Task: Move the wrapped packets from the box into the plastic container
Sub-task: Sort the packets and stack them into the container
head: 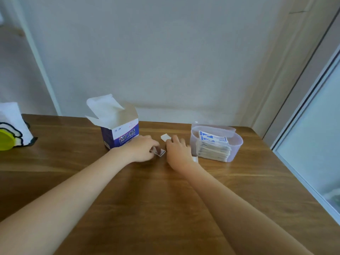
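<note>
Right, both hands are down on the wooden counter [73,162] between the open box [119,133] on the left and the plastic container [237,144] on the right. The left hand [141,150] is curled over a small packet [159,152], pinching it against the counter just in front of the box; its long axis seems to run left to right, the free end poking toward the other hand. The right hand [179,153] is cupped low, fingers bent, and a pale packet end [165,137] shows beyond its fingertips, pointing to the far left. Whether it truly grips that one, I cannot tell. Over in the container, a thick stack of packets [214,150] stands on edge, packed side by side, blue-printed ones [213,139] at the far side. My read: loose packets are being gathered near the container so the carry stays short. The box flaps stand open for easy reaching.
</note>
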The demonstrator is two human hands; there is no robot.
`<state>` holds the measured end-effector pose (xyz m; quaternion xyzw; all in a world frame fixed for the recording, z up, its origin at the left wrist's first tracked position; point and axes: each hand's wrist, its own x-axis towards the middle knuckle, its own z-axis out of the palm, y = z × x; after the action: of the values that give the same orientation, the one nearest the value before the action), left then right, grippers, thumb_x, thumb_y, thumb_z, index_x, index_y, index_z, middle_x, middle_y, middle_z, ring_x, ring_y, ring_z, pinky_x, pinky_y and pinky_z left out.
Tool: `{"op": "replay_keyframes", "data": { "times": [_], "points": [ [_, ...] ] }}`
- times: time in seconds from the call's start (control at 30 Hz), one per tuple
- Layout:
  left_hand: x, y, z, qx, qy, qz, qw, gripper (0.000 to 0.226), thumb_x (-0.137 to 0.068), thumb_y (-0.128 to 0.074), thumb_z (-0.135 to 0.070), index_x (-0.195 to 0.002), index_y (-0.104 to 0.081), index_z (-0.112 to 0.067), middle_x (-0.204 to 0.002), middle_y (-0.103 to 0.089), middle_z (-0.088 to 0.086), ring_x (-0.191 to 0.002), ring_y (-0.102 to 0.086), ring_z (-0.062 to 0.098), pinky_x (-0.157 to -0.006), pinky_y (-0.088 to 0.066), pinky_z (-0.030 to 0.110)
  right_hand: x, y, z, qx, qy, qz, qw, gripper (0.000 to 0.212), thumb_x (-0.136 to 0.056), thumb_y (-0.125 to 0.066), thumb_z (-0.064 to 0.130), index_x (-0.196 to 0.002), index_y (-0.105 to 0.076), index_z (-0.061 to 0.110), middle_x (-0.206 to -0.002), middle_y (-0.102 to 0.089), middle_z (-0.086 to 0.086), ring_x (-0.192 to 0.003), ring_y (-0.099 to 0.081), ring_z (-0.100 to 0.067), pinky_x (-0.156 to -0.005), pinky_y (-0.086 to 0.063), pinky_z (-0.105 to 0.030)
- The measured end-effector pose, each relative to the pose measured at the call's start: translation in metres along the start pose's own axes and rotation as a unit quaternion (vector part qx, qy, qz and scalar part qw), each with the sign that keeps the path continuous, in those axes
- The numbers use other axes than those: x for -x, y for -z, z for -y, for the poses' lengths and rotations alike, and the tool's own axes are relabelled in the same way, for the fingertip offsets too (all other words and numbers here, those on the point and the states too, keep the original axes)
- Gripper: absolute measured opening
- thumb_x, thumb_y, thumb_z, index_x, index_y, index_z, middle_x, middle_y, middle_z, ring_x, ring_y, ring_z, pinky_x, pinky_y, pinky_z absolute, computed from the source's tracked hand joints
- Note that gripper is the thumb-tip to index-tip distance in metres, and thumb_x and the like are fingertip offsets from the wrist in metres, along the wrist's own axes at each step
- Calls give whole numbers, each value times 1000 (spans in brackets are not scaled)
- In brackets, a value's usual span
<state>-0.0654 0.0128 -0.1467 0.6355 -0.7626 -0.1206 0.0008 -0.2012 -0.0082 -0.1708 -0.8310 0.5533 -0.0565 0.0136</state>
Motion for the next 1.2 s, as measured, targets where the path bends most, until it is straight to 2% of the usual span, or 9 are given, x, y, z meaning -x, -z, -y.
{"op": "replay_keyframes", "data": {
  "times": [0.2,0.3,0.4,0.57,0.7,0.8,0.93,1.1,1.2],
  "points": [
    [23,-3,-16,42,-66,21,997,22,-89,-57,-21,-110,-64,-26,-99,-45,-4,-95,-49,11,-84,-43,25,27,9,-19,-125,53,-16,991,56,-87,-59,13,-137,-35,12,-131,-42,-8,-111,-53,-27,-91,-46,-36],
    [33,-8,-26,46,-78,22,996,23,-89,-57,-21,-110,-64,-28,-109,-51,-2,-101,-53,13,-82,-45,25,38,14,-30,-107,59,-5,993,39,-86,-60,19,-123,-51,11,-119,-56,-6,-106,-55,-23,-85,-46,-29],
    [38,-8,-36,44,-82,21,995,25,-90,-56,-20,-112,-64,-27,-111,-50,-4,-102,-52,12,-74,-39,19,50,15,-34,-59,76,-27,995,25,-87,-57,16,-112,-59,10,-108,-62,-6,-100,-55,-23,-82,-48,-32],
    [41,-3,-39,92,-54,-48,993,20,-89,-55,-15,-106,-64,-22,-111,-55,-2,-97,-58,11,-85,-51,28,59,21,-39,-50,50,-48,996,22,-89,-50,11,-105,-65,11,-104,-65,-6,-91,-62,-24,-70,-50,-31],
    [40,1,-43,140,-30,-113,983,21,-89,-59,-20,-109,-59,-21,-111,-52,-3,-96,-57,9,-82,-48,24,62,31,-50,-152,17,-71,986,17,-88,-57,13,-101,-68,12,-96,-70,-3,-84,-64,-17,-73,-55,-31],
    [39,-2,-48,130,-28,-82,988,36,-87,-62,-29,-121,-53,-24,-122,-50,-2,-105,-54,12,-90,-48,31,61,40,-53,-247,4,-46,968,14,-84,-66,15,-95,-70,9,-91,-70,-3,-77,-60,-9,-68,-51,-18],
    [36,-5,-55,89,-16,-40,995,47,-88,-59,-34,-132,-47,-23,-128,-48,-1,-110,-50,13,-79,-40,22,61,48,-60,-277,-6,-9,961,9,-85,-64,12,-92,-69,7,-81,-63,2,-70,-54,-4,-56,-40,-8],
    [25,-11,-61,74,-15,-23,997,40,-88,-59,-37,-125,-55,-23,-124,-50,-1,-106,-52,15,-79,-42,23,63,50,-75,-260,-61,22,964,11,-91,-54,11,-101,-58,8,-102,-65,-6,-88,-56,-14,-67,-47,-18],
    [20,-18,-67,56,-30,-24,998,37,-87,-61,-35,-121,-58,-20,-119,-51,-1,-101,-51,13,-77,-40,22,69,47,-79,-267,-87,78,957,31,-85,-59,3,-114,-53,11,-113,-60,-6,-103,-58,-20,-84,-55,-32]
  ]
}}
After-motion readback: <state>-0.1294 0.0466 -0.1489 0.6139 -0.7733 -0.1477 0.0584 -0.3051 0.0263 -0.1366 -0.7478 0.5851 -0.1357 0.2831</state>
